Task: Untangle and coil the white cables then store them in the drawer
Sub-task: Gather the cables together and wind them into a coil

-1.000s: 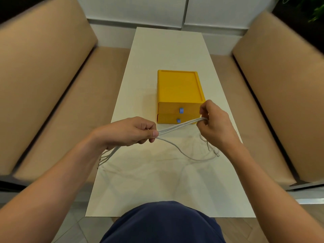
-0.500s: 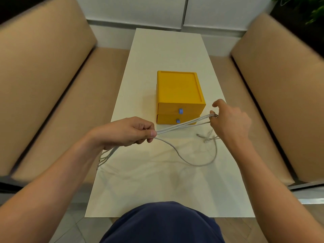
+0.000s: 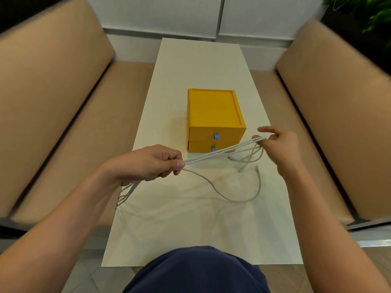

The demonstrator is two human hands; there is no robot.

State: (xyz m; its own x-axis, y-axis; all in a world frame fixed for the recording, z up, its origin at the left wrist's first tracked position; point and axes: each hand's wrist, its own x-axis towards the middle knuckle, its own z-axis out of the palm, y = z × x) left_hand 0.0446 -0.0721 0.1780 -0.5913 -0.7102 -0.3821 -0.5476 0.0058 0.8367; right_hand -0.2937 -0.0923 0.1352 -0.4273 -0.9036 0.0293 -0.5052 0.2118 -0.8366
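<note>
Over on the far left, a tan bench cushion runs along the side of the room, its backrest rising toward a dark corner. Moving in, the left hand is curled into a closed fist around a bundle of white cables, thumb pressed down on them, and loose ends trail out behind the wrist, fanning down toward the table's left edge. The long white table stretches away down the middle, pale and glossy, its near end catching soft reflections, its far end meeting a white panelled wall with a grey skirting strip. From the fist the strands run taut, up and to the right, crossing in front of the yellow drawer unit, which sits mid-table with two stacked drawers, both shut, each with a small blue knob. One strand sags low in a wide loop over the tabletop, and a few short ends dangle just beneath the right hand. That hand pinches the far end of the bundle, forefinger stretched out above it. Beyond it, the second tan bench, and green foliage in the top right corner. At the bottom, a dark blue garment and pale floor.
</note>
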